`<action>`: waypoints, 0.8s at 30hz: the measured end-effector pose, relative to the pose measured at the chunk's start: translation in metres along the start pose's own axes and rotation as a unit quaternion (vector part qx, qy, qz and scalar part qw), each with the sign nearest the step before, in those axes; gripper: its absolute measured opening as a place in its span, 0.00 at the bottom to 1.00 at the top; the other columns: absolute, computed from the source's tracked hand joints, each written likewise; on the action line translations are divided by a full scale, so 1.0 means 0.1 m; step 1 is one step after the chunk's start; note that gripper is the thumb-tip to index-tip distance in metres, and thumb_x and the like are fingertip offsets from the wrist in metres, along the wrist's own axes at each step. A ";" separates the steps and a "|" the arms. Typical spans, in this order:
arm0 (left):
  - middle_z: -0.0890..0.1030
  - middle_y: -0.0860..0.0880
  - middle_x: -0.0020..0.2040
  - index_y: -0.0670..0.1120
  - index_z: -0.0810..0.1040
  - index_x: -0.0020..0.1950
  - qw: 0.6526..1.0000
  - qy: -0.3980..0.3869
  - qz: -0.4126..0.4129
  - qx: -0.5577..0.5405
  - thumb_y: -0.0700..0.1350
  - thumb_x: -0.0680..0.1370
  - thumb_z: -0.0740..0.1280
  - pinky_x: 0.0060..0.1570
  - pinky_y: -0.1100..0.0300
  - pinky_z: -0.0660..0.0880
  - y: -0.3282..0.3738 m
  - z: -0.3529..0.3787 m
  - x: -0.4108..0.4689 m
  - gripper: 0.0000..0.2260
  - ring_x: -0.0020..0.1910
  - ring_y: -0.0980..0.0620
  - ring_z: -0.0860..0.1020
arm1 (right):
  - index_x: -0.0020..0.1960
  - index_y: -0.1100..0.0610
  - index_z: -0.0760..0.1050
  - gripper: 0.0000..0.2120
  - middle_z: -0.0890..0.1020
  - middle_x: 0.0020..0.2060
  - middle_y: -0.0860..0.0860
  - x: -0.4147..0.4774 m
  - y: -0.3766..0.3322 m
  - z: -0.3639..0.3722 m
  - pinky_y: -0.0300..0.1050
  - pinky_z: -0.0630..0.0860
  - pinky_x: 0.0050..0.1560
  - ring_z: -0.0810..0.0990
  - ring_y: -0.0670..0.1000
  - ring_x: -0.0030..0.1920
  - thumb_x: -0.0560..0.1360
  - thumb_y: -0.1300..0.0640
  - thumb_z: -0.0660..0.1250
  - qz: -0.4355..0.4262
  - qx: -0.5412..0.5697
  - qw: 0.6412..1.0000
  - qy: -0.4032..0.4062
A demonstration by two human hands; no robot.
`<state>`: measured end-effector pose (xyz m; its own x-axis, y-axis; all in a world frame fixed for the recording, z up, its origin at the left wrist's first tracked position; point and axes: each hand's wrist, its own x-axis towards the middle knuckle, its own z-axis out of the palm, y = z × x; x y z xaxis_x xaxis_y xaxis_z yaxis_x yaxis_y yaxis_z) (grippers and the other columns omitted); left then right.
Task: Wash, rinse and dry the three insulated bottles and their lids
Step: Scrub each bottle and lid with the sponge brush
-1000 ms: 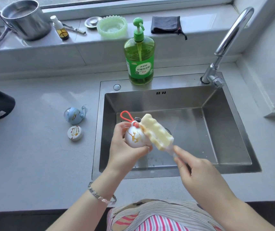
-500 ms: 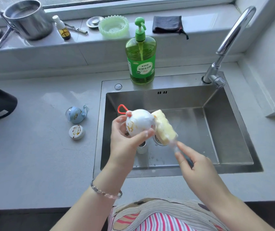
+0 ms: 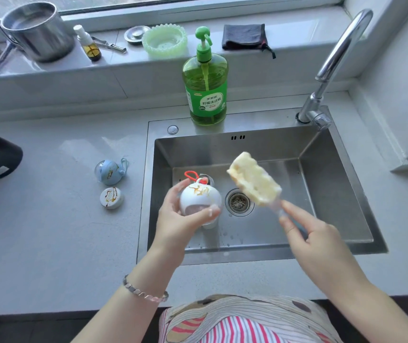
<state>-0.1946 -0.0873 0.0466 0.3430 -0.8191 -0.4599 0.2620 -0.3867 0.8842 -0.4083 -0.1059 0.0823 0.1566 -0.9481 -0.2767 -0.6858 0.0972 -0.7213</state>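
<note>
Over the steel sink point(image 3: 334, 194) the left hand point(image 3: 180, 219) clasps the round white bottle point(image 3: 200, 196); at three o'clock the right hand point(image 3: 316, 238) pinches the yellow sponge brush point(image 3: 253, 179), apart, so scrubbing probably needs contact next.

— What's different?
— The sponge brush point(image 3: 254, 181) has come off the white bottle point(image 3: 199, 196). The right hand point(image 3: 314, 233) swung it up and rightward.
— And the bottle?
— The left hand point(image 3: 178, 219) seems to have turned it; blur hides how far.
</note>
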 end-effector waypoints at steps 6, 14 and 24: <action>0.82 0.50 0.45 0.53 0.77 0.48 0.993 -0.037 0.046 0.101 0.44 0.50 0.78 0.42 0.58 0.80 0.05 0.04 -0.12 0.28 0.44 0.50 0.81 | 0.62 0.41 0.73 0.15 0.72 0.26 0.32 -0.14 -0.12 0.11 0.40 0.62 0.30 0.71 0.40 0.30 0.77 0.52 0.61 -0.073 -0.067 0.993 -0.058; 0.83 0.46 0.46 0.54 0.80 0.48 0.994 -0.037 0.049 0.090 0.45 0.50 0.78 0.46 0.52 0.81 0.06 0.00 -0.09 0.27 0.48 0.44 0.82 | 0.63 0.41 0.73 0.15 0.72 0.26 0.32 -0.10 -0.13 0.07 0.40 0.62 0.30 0.70 0.41 0.31 0.78 0.51 0.59 -0.080 -0.081 0.992 -0.061; 0.81 0.47 0.49 0.49 0.76 0.54 0.997 -0.030 0.037 0.056 0.47 0.49 0.78 0.44 0.58 0.77 0.01 -0.11 -0.15 0.34 0.48 0.48 0.80 | 0.66 0.46 0.71 0.17 0.81 0.53 0.50 0.16 0.12 -0.17 0.47 0.69 0.48 0.76 0.55 0.55 0.80 0.49 0.54 0.017 -0.122 0.992 0.023</action>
<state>-0.1891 -0.0706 0.0536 0.3011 -0.8699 -0.3906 0.1339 -0.3670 0.9205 -0.4260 -0.1246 0.0797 0.1019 -0.9587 -0.2656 -0.8425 0.0588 -0.5355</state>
